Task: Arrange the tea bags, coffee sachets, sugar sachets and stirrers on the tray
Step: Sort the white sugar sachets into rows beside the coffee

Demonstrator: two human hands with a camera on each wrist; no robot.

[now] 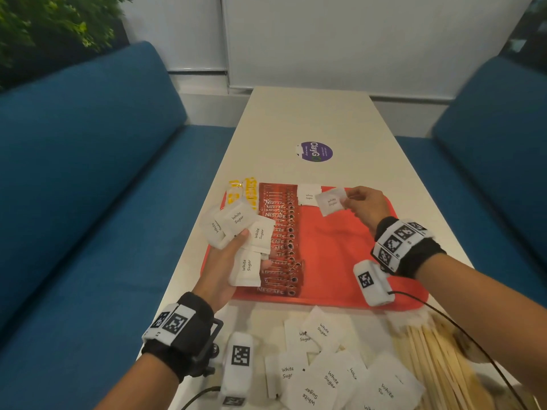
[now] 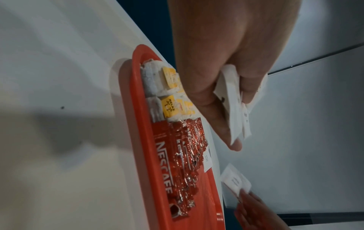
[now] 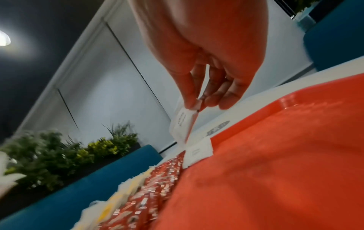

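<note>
On the white surface (image 1: 310, 119) a red tray (image 1: 334, 261) is set. One sugar sachet (image 1: 331, 200) is pinched by the right hand (image 1: 365, 204) at the tray's 12 o'clock; a sachet bunch (image 1: 242, 232) is gripped by the left hand (image 1: 225, 267) at 9 o'clock.

Long, pale cream rectangular table (image 1: 310, 119), running away between blue benches. Directly on it: flat red plastic tray (image 1: 340, 261) mid-table, round purple sticker (image 1: 316, 151) beyond, loose heap of white paper sugar sachets (image 1: 331, 371) at near edge, pale wooden stirrers (image 1: 438, 365) near right.

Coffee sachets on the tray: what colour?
Red with white lettering; the coffee sachets show best in the head view.
</note>
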